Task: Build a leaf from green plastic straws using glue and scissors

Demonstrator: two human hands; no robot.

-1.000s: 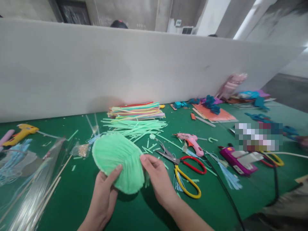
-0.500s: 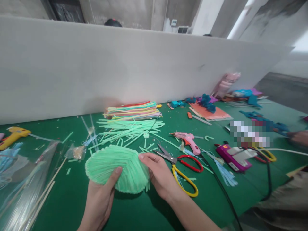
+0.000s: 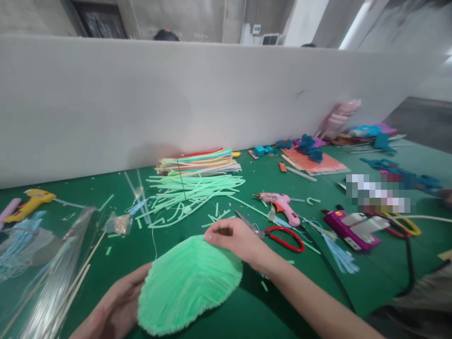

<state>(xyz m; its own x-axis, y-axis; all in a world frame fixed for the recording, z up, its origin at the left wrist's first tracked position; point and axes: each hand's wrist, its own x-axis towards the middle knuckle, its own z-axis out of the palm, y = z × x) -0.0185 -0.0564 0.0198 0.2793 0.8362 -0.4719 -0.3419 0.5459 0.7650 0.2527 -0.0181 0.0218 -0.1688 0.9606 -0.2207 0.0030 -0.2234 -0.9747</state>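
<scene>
A wide, leaf-shaped piece of mint-green pipe cleaners (image 3: 190, 287) is tilted up above the table in front of me. My right hand (image 3: 233, 240) pinches its top edge between thumb and fingers. My left hand (image 3: 122, 299) is at the left edge, supporting the piece, with its fingertips hidden behind it. Near that edge a thin pale wire (image 3: 154, 242) curves upward. Beyond the piece lie loose mint-green pipe cleaners (image 3: 197, 188) and short cut bits. Scissors (image 3: 284, 239) with a red handle loop lie just past my right hand, partly covered by my forearm.
A pink glue gun (image 3: 280, 205) and a purple power strip (image 3: 353, 230) with a black cable lie to the right. Multicoloured pipe cleaners (image 3: 201, 161) rest against the white partition (image 3: 212, 94). On the left are a yellow glue gun (image 3: 33, 202), wooden sticks and plastic wrap.
The green piece has come lower and nearer, tilted so a broad, smoother face shows. My left thumb has left its front surface. The right hand has moved up to its top edge.
</scene>
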